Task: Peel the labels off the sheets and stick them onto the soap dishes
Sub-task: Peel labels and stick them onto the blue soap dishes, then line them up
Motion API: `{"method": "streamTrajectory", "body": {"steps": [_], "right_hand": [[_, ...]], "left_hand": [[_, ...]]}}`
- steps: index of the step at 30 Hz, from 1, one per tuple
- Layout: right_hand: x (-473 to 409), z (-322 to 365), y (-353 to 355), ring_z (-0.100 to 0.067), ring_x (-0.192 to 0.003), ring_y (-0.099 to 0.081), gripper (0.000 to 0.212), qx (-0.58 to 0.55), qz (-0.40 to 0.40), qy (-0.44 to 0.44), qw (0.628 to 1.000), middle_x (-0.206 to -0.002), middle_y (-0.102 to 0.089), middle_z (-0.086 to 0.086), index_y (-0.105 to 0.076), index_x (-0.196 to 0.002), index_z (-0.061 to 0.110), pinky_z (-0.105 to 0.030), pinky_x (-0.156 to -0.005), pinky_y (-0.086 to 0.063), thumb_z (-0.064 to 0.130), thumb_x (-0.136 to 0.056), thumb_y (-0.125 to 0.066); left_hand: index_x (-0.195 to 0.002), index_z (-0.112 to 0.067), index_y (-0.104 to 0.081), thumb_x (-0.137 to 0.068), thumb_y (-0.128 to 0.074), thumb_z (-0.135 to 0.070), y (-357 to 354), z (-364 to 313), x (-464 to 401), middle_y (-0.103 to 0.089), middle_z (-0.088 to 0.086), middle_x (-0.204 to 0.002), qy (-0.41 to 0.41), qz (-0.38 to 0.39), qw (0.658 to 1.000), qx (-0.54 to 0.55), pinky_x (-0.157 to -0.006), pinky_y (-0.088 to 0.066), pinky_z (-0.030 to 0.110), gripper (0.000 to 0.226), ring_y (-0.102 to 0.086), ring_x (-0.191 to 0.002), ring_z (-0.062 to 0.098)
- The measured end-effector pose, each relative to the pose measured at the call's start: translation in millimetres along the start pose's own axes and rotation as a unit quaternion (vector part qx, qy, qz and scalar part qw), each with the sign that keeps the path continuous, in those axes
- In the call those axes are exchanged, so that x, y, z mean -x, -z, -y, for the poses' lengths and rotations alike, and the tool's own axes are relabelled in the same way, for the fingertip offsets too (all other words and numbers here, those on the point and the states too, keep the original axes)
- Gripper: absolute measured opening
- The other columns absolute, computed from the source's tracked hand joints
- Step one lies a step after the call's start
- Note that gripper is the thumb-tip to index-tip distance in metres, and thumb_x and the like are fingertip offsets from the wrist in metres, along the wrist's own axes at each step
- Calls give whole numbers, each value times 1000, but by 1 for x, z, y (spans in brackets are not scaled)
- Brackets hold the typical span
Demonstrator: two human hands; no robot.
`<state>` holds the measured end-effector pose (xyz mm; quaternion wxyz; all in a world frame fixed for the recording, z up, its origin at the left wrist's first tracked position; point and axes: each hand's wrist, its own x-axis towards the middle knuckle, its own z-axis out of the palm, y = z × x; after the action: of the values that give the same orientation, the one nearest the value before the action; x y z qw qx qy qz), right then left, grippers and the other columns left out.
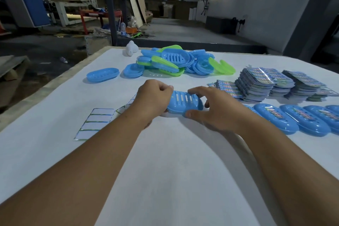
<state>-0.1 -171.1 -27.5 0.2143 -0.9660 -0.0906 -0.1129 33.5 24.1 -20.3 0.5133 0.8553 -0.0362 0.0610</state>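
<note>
A blue slotted soap dish [185,103] lies at the middle of the white table [165,161], held from both ends. My left hand [154,98] grips its left end with curled fingers. My right hand [209,108] holds its right end, fingers over the far rim and thumb on the near rim. No label shows on this dish. A used label sheet [97,124] with empty white backing lies to the left, and another sheet is partly hidden under my left wrist.
A heap of blue and green soap dishes [176,61] sits at the back, with a single blue dish [102,76] to its left. Stacks of label sheets [260,84] stand at the right. A row of labelled blue dishes [293,119] lies beside my right forearm. A white object [130,48] stands at the far edge.
</note>
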Motion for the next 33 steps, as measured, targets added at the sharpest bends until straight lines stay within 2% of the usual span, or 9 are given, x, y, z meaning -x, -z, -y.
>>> {"method": "streamTrajectory", "body": {"steps": [2,4,11,16,20,21,25,30,33], "right_hand": [[0,-1,2,-15,-99,-57,72,15,14,-10,1000,-127,-59,7,-49,-140,42,-31,-80,-42,65,-77,-74],[0,-2,5,-17,-99,-58,71,27,19,-14,999,-126,-61,4,-51,-140,39,-31,-81,-43,65,-78,-74],[3,-1,10,-12,-108,-60,68,2,12,-56,998,-131,-62,12,-59,-136,36,-29,-83,-43,73,-79,-64],[-13,-16,22,-34,-123,-54,37,89,-90,-157,979,-133,-62,-11,-63,-128,13,-35,-89,-44,32,-96,-61],[-16,-25,23,-36,-96,-53,5,135,-55,-238,960,-107,-63,-15,-56,-88,9,-35,-73,-43,12,-87,-60],[-16,-26,23,-34,-89,-50,9,145,-48,-245,957,-98,-60,-13,-51,-81,10,-35,-71,-41,9,-85,-59],[-18,-28,24,-33,-81,-48,7,153,-61,-248,955,-85,-51,-8,-52,-84,11,-34,-68,-39,7,-81,-57],[-18,-32,28,-32,-71,-47,8,118,-93,-244,958,-80,-58,-11,-57,-80,13,-28,-58,-34,8,-77,-51],[-17,-34,30,-33,-74,-53,12,126,-118,-252,952,-88,-68,-13,-64,-85,8,-29,-63,-39,9,-81,-53]], "left_hand": [[-97,-23,-73,-94,-61,-41,-1,2,1,-72,-7,-92,-70,-6,995,-70,-76,-58,30,21,-68,-85,14],[-112,-27,-70,-93,-62,-44,-2,2,3,-70,-8,-107,-128,9,977,-172,-85,-49,28,27,-62,-100,14],[-115,-33,-67,-94,-60,-46,-8,4,3,-65,-5,-114,-186,70,953,-230,-81,-39,27,26,-51,-98,11],[-113,-34,-65,-93,-60,-49,-8,5,2,-62,-7,-111,-179,78,952,-234,-83,-43,29,25,-51,-101,11],[-112,-36,-63,-93,-60,-50,-10,6,1,-59,-8,-111,-171,81,955,-231,-82,-41,27,23,-50,-102,10],[-111,-36,-63,-93,-60,-50,-10,6,0,-59,-8,-110,-170,82,955,-230,-82,-41,27,23,-50,-102,10],[-110,-36,-62,-93,-60,-50,-11,7,0,-59,-8,-110,-173,85,954,-228,-83,-42,28,23,-51,-102,11],[-109,-37,-62,-93,-60,-50,-10,7,1,-59,-9,-110,-173,85,955,-225,-83,-43,28,22,-51,-102,10],[-110,-36,-62,-93,-60,-50,-10,6,2,-60,-8,-112,-176,84,955,-224,-85,-45,30,23,-52,-103,11]]}}
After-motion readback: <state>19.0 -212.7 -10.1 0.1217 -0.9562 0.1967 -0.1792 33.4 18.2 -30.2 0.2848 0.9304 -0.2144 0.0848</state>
